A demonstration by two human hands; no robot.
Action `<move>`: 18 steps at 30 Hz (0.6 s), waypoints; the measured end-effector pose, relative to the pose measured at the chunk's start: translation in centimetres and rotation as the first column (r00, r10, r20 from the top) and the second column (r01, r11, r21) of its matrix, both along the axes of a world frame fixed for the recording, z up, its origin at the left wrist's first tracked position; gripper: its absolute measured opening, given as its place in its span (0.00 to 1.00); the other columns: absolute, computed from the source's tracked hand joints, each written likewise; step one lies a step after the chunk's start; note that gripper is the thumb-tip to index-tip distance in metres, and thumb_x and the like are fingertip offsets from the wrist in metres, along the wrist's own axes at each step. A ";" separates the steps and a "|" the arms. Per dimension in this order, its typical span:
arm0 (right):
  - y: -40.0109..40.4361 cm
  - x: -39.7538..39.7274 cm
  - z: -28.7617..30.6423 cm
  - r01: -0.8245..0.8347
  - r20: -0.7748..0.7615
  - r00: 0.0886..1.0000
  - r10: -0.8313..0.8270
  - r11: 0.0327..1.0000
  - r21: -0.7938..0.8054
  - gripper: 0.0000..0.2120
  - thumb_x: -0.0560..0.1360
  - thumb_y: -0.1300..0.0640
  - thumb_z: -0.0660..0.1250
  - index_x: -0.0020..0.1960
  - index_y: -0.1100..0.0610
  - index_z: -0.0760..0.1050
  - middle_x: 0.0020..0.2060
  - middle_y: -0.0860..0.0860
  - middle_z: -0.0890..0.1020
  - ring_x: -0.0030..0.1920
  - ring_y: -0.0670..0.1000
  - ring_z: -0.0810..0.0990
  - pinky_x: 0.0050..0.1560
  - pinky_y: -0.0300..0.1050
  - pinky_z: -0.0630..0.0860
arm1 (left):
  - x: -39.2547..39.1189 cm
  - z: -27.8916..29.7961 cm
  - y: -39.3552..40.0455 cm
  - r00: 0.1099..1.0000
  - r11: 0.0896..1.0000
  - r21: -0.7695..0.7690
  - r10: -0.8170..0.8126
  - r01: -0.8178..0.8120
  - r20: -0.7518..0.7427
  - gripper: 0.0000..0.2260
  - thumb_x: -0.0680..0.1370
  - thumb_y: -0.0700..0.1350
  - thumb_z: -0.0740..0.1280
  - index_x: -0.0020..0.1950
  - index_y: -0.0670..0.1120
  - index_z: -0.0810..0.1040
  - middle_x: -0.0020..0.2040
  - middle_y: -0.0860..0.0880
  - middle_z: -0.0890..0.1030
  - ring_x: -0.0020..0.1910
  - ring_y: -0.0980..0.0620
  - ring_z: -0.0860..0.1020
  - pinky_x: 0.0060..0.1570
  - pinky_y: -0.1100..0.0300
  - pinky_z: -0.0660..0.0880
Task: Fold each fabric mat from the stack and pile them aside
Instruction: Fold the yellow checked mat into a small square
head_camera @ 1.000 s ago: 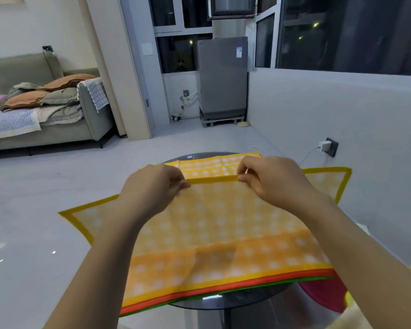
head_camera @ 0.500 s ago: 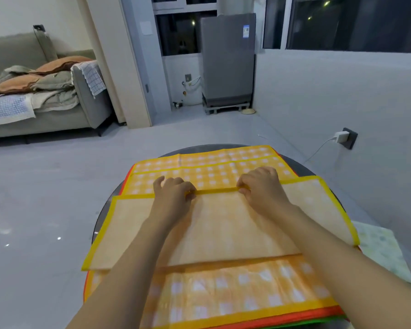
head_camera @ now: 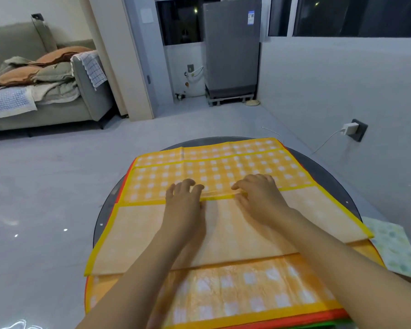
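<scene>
Top mat (head_camera: 223,233) lies on the stack (head_camera: 247,326) on the round tabletop (head_camera: 330,169), near edge folded over w/ pale underside up. Left hand (head_camera: 184,200) & right hand (head_camera: 259,195) rest flat on the yellow fold edge, fingers spread, pressing, not gripping. Pale green cloth (head_camera: 394,248) sits just beside the stack at right. No containers in sight.

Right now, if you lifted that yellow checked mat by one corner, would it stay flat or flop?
Probably flop: the yellow checked mat already lies folded over itself with creases. It looks thin, so likely light. Both hands press its edge.
</scene>
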State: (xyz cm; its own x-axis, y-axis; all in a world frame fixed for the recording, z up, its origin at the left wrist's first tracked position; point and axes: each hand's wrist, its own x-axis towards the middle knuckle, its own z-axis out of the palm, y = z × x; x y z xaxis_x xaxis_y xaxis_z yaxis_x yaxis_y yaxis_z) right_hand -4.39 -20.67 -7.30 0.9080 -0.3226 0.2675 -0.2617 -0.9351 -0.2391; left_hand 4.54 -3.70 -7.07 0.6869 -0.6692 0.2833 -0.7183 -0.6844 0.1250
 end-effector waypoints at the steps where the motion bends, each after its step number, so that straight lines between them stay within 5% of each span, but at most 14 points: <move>1: 0.7 -0.2 0.1 -0.026 0.015 1.000 0.026 1.000 0.011 0.14 0.79 0.52 0.58 0.62 0.48 0.74 0.60 0.46 0.76 0.63 0.50 0.69 0.64 0.44 0.55 | -1.0 0.1 0.0 0.999 0.999 -0.032 -0.020 0.019 -0.035 0.19 0.80 0.47 0.57 0.72 0.49 0.66 0.72 0.47 0.64 0.71 0.46 0.63 0.70 0.55 0.53; 5: 3.9 -1.7 -1.0 -0.090 -0.009 0.996 0.091 0.996 0.018 0.25 0.78 0.49 0.43 0.69 0.50 0.68 0.66 0.46 0.73 0.68 0.49 0.67 0.67 0.43 0.55 | -4.2 -0.8 0.5 0.964 0.998 0.050 -0.028 0.043 -0.264 0.23 0.82 0.47 0.50 0.77 0.46 0.54 0.79 0.46 0.47 0.77 0.49 0.48 0.74 0.53 0.44; 8: 5.4 -2.9 -2.3 -0.094 -0.147 0.985 0.095 0.995 0.018 0.40 0.68 0.44 0.28 0.75 0.53 0.57 0.74 0.49 0.61 0.75 0.48 0.54 0.73 0.42 0.46 | -4.8 -2.1 1.2 0.953 0.990 0.137 0.003 0.041 -0.303 0.25 0.82 0.49 0.46 0.78 0.49 0.45 0.78 0.47 0.40 0.77 0.49 0.40 0.74 0.51 0.37; 12: 5.3 -4.1 -2.8 -0.115 -0.265 0.956 0.127 0.991 0.061 0.26 0.81 0.46 0.39 0.77 0.50 0.44 0.77 0.47 0.46 0.76 0.46 0.41 0.73 0.43 0.38 | -5.0 -2.9 1.6 0.965 0.986 0.164 0.044 -0.002 -0.257 0.24 0.82 0.53 0.43 0.78 0.54 0.42 0.78 0.50 0.41 0.77 0.50 0.39 0.74 0.49 0.36; 18: 0.8 -6.7 -2.7 0.019 -0.302 0.953 -0.010 1.000 0.025 0.24 0.81 0.44 0.40 0.76 0.43 0.42 0.76 0.45 0.43 0.76 0.46 0.39 0.74 0.46 0.36 | -5.1 -2.9 1.6 0.964 0.981 0.190 0.074 -0.025 -0.254 0.24 0.81 0.55 0.43 0.77 0.56 0.42 0.78 0.52 0.41 0.77 0.50 0.39 0.73 0.43 0.37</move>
State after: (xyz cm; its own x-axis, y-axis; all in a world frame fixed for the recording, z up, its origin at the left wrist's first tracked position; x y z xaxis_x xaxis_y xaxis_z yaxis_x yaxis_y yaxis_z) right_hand -11.05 -19.89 -9.97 0.9402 -0.3396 -0.0268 -0.3390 -0.9249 -0.1721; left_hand -0.57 -2.14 -9.98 0.7541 -0.6559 -0.0335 -0.6422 -0.7472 0.1710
